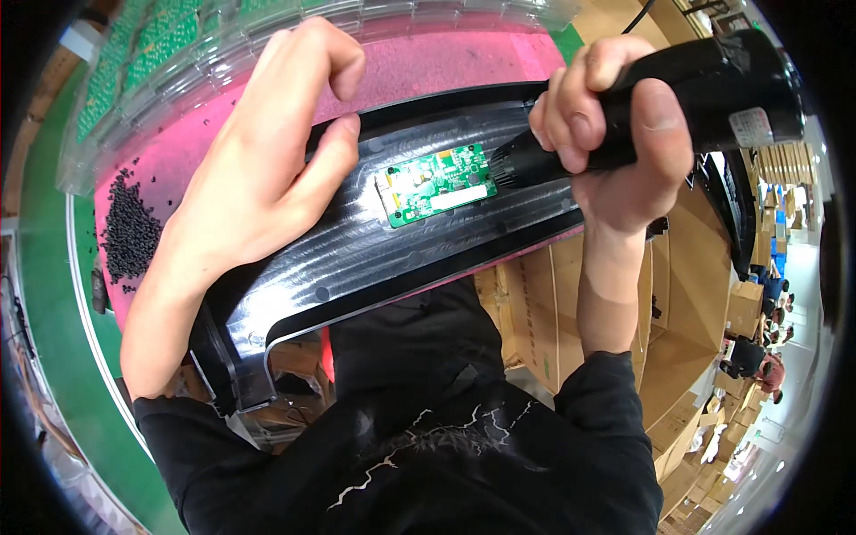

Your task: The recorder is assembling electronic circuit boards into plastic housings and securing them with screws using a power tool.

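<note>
A black plastic housing (pixel 357 259), long and trough-shaped, lies in front of me with its inner side up. On its floor sits a green circuit board (pixel 437 187) with a white strip along one edge. My right hand (pixel 615 134) is wrapped round a black power screwdriver (pixel 704 94), whose nose points left at the board's right end; the contact at its tip cannot be made out. Over the housing's left part hovers my left hand (pixel 276 152), fingers bent, thumb and forefinger apart, nothing visible between them. Its other fingers are hidden.
Small black screws (pixel 129 227) lie heaped on the pink mat (pixel 419 62) at left. Clear plastic trays (pixel 143 71) with green boards stand at the back left. Cardboard boxes (pixel 562 312) are beside me at right. People (pixel 758 361) are far off at right.
</note>
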Motion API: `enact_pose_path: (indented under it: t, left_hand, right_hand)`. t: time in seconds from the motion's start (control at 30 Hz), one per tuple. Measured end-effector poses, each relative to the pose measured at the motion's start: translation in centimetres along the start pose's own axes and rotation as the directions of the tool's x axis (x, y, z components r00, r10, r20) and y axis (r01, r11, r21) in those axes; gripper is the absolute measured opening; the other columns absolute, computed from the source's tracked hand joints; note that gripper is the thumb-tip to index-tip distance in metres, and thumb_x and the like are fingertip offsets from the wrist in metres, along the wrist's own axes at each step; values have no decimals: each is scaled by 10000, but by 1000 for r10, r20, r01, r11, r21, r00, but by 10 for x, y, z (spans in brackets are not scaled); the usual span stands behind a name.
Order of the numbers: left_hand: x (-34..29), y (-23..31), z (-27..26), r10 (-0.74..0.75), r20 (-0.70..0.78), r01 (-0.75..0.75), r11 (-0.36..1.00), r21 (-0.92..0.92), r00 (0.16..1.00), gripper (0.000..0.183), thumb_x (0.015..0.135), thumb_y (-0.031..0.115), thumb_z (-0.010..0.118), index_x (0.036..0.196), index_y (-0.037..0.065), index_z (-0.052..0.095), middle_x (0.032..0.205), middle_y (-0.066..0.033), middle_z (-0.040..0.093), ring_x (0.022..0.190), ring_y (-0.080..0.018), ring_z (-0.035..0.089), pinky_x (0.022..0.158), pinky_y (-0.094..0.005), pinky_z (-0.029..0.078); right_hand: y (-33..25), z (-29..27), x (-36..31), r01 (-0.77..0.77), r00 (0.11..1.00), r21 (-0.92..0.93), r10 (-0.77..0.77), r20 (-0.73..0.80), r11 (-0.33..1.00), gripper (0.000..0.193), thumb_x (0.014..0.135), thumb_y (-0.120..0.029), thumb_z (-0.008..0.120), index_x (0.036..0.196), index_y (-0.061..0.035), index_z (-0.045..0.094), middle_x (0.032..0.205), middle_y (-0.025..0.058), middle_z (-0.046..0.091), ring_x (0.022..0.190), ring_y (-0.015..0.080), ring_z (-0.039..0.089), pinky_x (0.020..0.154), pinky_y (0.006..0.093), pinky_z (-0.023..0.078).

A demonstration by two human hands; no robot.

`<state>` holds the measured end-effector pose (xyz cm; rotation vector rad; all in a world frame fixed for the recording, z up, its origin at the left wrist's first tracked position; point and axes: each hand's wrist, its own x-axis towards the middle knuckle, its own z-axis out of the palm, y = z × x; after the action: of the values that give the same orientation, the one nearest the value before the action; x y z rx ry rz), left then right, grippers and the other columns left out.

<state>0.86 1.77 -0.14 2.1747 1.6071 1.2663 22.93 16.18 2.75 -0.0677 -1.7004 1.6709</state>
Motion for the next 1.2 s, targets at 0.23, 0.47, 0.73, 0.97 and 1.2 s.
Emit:
enact_pose_path:
  t: [0.23, 0.47, 0.73, 0.97, 1.2]
  left_hand:
    - [0, 8, -16, -86, 121, 45, 951, 307, 989, 255, 859, 40, 616, 1085, 0, 505, 1038, -149, 519, 1013, -322, 510, 933, -400, 417]
    - [-44, 3, -52, -395, 316, 167, 813, 558, 863, 404, 860, 169, 707, 1175, -20, 540, 1171, -199, 556, 1167, -403, 531, 991, -475, 453]
    - [-79, 8, -45, -447, 105, 311, 754, 578, 888, 241, 896, 147, 661, 969, -17, 502, 992, -216, 567, 954, -475, 571, 755, -515, 478]
    - [-89, 36, -42, -517, 80, 359, 690, 629, 852, 268, 866, 202, 699, 942, -1, 541, 932, -182, 590, 904, -440, 608, 722, -503, 484]
    - [-90, 49, -33, -468, 85, 368, 783, 502, 880, 292, 834, 160, 737, 810, -35, 521, 774, -221, 557, 738, -447, 553, 639, -451, 439]
  right_hand:
    - [-1, 10, 5, 20, 997, -79, -25, -69, 997, 355, 948, -381, 573, 1016, -33, 573, 656, 8, 499, 516, 109, 441, 576, 300, 403]
    - [-1, -40, 24, -80, 738, 519, 400, -543, 851, 185, 938, -157, 677, 1021, -16, 592, 914, 81, 594, 850, 179, 605, 814, 409, 566]
    - [6, -37, 10, -70, 794, 406, 297, -531, 911, 189, 894, -58, 692, 1027, 2, 573, 917, 89, 600, 818, 219, 627, 654, 479, 565]
    - [22, -21, 61, -41, 566, 340, 302, -767, 940, 185, 882, -31, 689, 1004, 22, 561, 993, 116, 590, 924, 243, 620, 788, 512, 539]
    - [84, -124, 89, -325, 503, 8, 180, -845, 946, 506, 697, -68, 729, 1157, 87, 587, 1150, 220, 658, 1063, 292, 645, 918, 349, 512]
